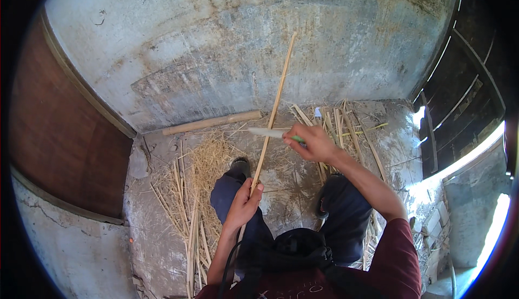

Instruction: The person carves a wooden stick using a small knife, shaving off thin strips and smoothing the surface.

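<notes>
My left hand (244, 204) is closed around a long, thin strip of bamboo (278, 96), which slants up and away from my lap toward the wall. In my right hand (313, 143) is a knife (267, 132) with a pale blade and a green handle. The blade lies across the strip above my left hand, pointing left. Whether its edge touches the strip, I cannot tell. The strip's lower end runs down past my left wrist beside my leg.
A heap of shavings (211, 161) and several strips (193, 229) lie left of my feet. More strips (351, 131) lie at the right. A thick bamboo pole (213, 122) rests along the stained wall (216, 56). A brown door panel (65, 121) stands left, dark boards (459, 88) right.
</notes>
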Demonstrator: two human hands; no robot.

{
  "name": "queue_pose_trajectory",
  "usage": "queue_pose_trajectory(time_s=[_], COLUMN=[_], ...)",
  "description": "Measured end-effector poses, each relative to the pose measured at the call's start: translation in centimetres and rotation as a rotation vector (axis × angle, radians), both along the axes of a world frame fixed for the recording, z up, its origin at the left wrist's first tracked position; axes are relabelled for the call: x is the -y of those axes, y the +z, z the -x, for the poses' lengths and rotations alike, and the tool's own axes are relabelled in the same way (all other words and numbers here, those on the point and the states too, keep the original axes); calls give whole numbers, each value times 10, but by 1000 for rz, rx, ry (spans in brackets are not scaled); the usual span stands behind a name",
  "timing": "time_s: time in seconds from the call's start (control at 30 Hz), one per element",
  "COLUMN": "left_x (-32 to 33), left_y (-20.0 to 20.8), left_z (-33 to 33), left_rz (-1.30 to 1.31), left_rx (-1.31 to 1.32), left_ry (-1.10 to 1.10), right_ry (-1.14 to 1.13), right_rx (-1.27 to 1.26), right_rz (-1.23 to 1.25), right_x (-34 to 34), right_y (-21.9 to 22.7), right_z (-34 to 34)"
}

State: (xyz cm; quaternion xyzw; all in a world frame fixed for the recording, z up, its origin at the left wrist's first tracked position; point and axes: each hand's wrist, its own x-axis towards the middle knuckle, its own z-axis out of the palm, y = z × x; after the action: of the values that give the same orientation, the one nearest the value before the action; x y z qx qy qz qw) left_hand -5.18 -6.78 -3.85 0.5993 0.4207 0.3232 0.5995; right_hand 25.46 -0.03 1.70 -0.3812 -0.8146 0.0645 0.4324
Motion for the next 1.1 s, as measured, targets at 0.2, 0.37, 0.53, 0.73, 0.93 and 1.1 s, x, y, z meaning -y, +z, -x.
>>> queue_pose_trajectory(time_s=[0.2,0.37,0.53,0.73,0.93,1.1], left_x=[-5,-7,-8,-17,-22,-18], left_y=[9,19,33,32,28,42], left_z=[-13,-19,-23,-32,-45,-51], left_rz=[-4,53,16,-113,-276,-398], left_rx=[65,125,101,18,11,-103], left_ry=[-48,-53,-31,28,87,119], right_ry=[107,159,171,201,188,158], right_rx=[80,83,130,116,97,81], right_rz=[12,-27,-48,-72,-77,-57], right_x=[11,12,21,22,21,21], right_y=[2,-1,9,5,3,6], right_z=[19,23,26,28,29,28])
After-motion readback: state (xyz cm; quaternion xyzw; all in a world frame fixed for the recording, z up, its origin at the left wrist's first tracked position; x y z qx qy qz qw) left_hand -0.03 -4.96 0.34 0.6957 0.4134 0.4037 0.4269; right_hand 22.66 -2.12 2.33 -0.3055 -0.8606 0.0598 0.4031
